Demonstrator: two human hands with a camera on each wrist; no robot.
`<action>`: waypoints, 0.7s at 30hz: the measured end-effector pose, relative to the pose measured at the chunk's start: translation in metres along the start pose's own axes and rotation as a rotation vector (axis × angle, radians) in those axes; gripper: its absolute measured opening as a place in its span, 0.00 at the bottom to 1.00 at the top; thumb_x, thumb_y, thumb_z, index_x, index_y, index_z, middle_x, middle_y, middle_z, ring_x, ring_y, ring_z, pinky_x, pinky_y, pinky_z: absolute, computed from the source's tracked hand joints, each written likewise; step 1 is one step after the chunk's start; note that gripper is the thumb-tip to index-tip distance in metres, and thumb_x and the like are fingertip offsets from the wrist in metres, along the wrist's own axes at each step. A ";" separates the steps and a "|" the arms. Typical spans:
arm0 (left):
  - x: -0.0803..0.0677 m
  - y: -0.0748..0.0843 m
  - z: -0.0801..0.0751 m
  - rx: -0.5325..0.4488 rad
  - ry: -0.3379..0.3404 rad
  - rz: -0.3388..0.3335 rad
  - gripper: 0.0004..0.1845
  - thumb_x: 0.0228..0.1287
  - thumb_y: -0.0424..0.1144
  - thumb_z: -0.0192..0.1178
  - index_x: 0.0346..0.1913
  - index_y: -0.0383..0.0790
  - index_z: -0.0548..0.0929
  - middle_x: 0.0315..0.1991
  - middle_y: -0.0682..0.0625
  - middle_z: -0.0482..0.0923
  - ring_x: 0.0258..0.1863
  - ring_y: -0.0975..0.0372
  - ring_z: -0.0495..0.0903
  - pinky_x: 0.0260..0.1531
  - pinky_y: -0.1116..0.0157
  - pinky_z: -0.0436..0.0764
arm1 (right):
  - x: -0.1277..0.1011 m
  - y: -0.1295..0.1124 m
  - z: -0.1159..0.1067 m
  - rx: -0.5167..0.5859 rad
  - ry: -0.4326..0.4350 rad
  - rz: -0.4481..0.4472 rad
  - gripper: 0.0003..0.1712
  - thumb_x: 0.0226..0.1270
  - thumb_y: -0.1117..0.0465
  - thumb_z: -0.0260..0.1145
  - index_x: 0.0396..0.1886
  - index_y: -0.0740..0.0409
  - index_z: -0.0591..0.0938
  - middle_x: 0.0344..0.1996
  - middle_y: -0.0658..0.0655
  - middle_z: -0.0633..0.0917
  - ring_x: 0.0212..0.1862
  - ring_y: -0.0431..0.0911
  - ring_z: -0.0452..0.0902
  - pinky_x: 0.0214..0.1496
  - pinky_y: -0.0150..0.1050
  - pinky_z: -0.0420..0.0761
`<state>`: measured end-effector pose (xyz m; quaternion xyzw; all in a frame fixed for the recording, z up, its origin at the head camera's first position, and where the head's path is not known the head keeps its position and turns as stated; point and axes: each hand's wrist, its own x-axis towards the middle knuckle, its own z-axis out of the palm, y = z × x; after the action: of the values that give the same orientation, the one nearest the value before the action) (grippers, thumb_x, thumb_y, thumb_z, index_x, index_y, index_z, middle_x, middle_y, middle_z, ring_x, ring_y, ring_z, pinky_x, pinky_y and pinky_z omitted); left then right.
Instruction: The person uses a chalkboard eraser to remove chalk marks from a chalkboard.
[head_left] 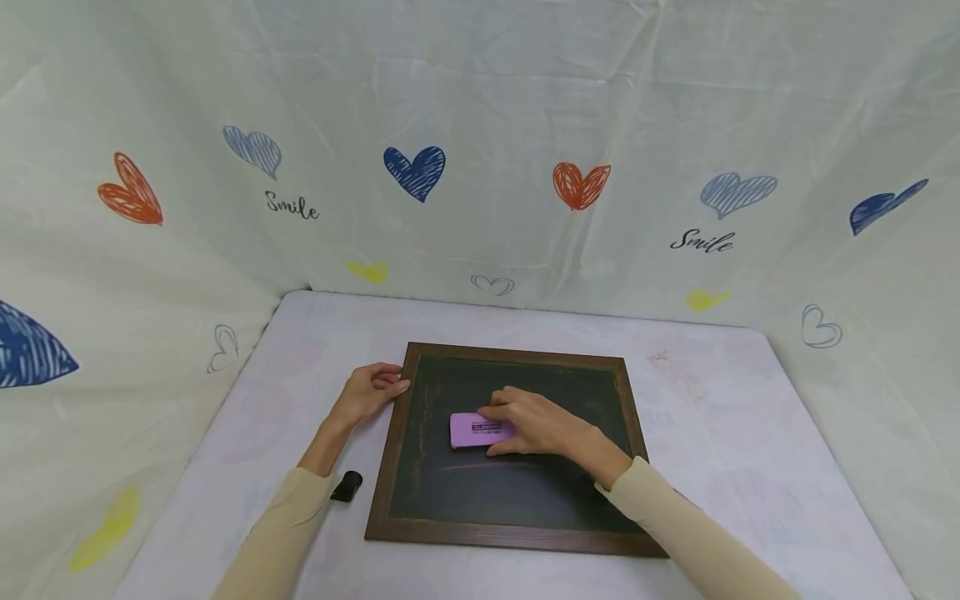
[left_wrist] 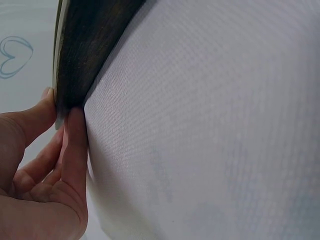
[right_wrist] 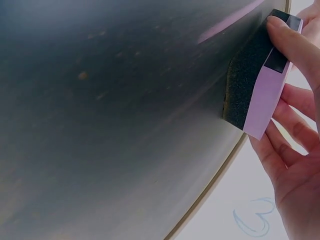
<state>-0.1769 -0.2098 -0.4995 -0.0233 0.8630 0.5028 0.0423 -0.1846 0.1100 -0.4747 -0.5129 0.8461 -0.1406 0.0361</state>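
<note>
A framed chalkboard [head_left: 555,504] with a dark surface and brown wooden border lies on the table. My right hand [head_left: 538,423] grips a pink-purple chalkboard eraser [head_left: 467,430] between thumb and fingers. Its dark felt side [right_wrist: 245,80] faces the board and appears to touch it. Just below the eraser runs a faint pink chalk line [head_left: 487,466], which shows brighter in the right wrist view. At the board's upper left edge, my left hand [head_left: 369,395] pinches the frame [left_wrist: 82,55], thumb on top and fingers against the side.
Beside the left sleeve lies a small black object [head_left: 347,486], partly covered by the cuff. The table [head_left: 720,433] has a pale patterned cloth. Behind it and at both sides hangs a white curtain [head_left: 495,100] printed with hearts and the word "Smile".
</note>
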 end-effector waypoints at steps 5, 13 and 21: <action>0.000 0.001 0.001 0.005 0.003 -0.012 0.22 0.70 0.34 0.67 0.59 0.21 0.79 0.44 0.34 0.83 0.42 0.49 0.85 0.41 0.63 0.80 | -0.007 0.004 -0.002 -0.006 -0.002 0.014 0.34 0.60 0.43 0.79 0.60 0.58 0.86 0.43 0.53 0.82 0.40 0.41 0.70 0.41 0.30 0.74; 0.000 0.000 0.002 0.009 0.005 -0.011 0.22 0.70 0.34 0.67 0.59 0.21 0.79 0.45 0.34 0.83 0.42 0.49 0.85 0.41 0.64 0.80 | -0.023 0.010 -0.007 0.002 0.005 0.047 0.34 0.60 0.43 0.78 0.60 0.59 0.86 0.43 0.54 0.82 0.40 0.41 0.71 0.41 0.29 0.75; 0.002 -0.004 0.002 0.009 0.007 -0.014 0.21 0.70 0.34 0.67 0.60 0.22 0.79 0.46 0.34 0.83 0.44 0.49 0.85 0.44 0.60 0.80 | -0.039 0.017 -0.009 0.023 0.019 0.077 0.34 0.60 0.44 0.79 0.60 0.59 0.86 0.41 0.53 0.81 0.39 0.39 0.70 0.39 0.29 0.74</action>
<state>-0.1784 -0.2102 -0.5037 -0.0312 0.8652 0.4987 0.0429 -0.1827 0.1533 -0.4744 -0.4783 0.8638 -0.1536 0.0391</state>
